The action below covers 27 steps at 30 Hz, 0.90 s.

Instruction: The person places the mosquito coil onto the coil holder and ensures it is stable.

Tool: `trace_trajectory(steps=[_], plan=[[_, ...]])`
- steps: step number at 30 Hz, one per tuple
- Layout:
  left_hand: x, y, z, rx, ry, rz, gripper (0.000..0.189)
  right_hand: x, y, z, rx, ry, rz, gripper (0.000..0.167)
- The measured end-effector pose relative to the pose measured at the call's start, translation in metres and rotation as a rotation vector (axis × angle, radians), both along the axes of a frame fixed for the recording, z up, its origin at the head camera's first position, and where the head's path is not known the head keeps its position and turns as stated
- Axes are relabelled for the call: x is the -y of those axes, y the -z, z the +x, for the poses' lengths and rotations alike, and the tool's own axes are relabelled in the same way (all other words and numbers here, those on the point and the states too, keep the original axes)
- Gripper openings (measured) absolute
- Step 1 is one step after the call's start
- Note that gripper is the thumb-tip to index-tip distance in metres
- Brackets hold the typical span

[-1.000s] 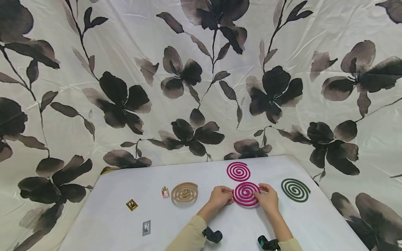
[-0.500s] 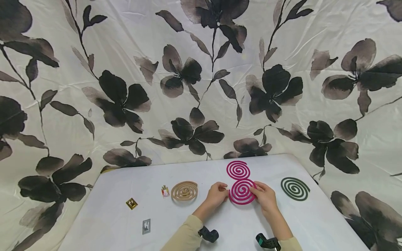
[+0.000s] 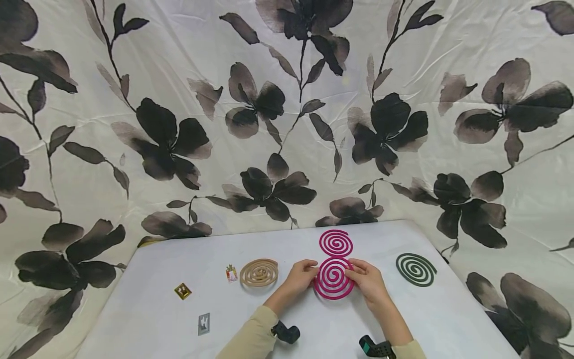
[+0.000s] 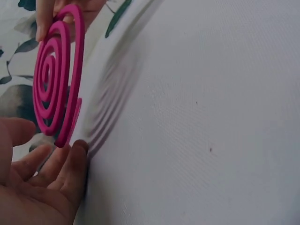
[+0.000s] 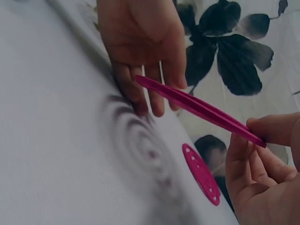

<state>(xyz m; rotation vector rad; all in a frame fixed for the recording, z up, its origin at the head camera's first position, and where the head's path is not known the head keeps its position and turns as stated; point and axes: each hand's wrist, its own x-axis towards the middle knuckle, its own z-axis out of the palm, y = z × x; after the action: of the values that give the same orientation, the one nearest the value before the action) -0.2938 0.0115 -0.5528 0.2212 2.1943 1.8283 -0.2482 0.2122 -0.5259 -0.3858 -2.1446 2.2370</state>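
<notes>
Head cam has me at a white table (image 3: 148, 304), both arms coming in from the near side, holding up a pink spiral (image 3: 334, 275) right of the middle. My right hand (image 3: 371, 285) is doing the gripping: thumb on one face, fingertips on the other, pinched at the rim facing the table's right edge. My left hand (image 3: 299, 278) is at the opposite rim with its fingers loose and the thumb well apart from them, not clamped on anything. Can't tell whether those fingertips actually touch the coil. Both wrist cams show the spiral tilted and clear of the surface, and there's a blurry ringed shadow (image 5: 136, 140) on the white below it.

Rest of the spread: a second pink spiral (image 3: 336, 243) lies flat just inside the far edge, closer to the far right corner than the far left one. A dark green spiral (image 3: 416, 269) sits near the right edge. Off my left hand there's a tan spiral (image 3: 258, 272), with a little red-and-white piece (image 3: 230, 273) just beside it on the left-edge side. Further toward that left edge is a gold square (image 3: 182, 291), and a grey rectangle (image 3: 204, 324) lies nearer my side than the square. Backdrop past the far edge is pale cloth (image 3: 215, 149) with dark flowers. Beige sleeves (image 3: 248, 335) on me, black gadgets (image 3: 287, 333) at my wrists.
</notes>
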Motion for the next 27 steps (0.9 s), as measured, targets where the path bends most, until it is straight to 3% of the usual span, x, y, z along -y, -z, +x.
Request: trace_trajectory(steps=[5,13,27], plan=[[0.006,0.002,0.001,0.035,0.031,0.005,0.033,0.006,0.000,0.003,-0.002,-0.024,-0.010,0.040],[0.012,0.005,0.004,0.031,0.056,0.042,0.034,0.013,0.000,0.002,0.001,-0.053,-0.010,0.038],[0.026,0.017,0.014,0.034,-0.021,0.128,0.038,0.025,0.004,0.002,-0.012,-0.124,-0.032,0.038]])
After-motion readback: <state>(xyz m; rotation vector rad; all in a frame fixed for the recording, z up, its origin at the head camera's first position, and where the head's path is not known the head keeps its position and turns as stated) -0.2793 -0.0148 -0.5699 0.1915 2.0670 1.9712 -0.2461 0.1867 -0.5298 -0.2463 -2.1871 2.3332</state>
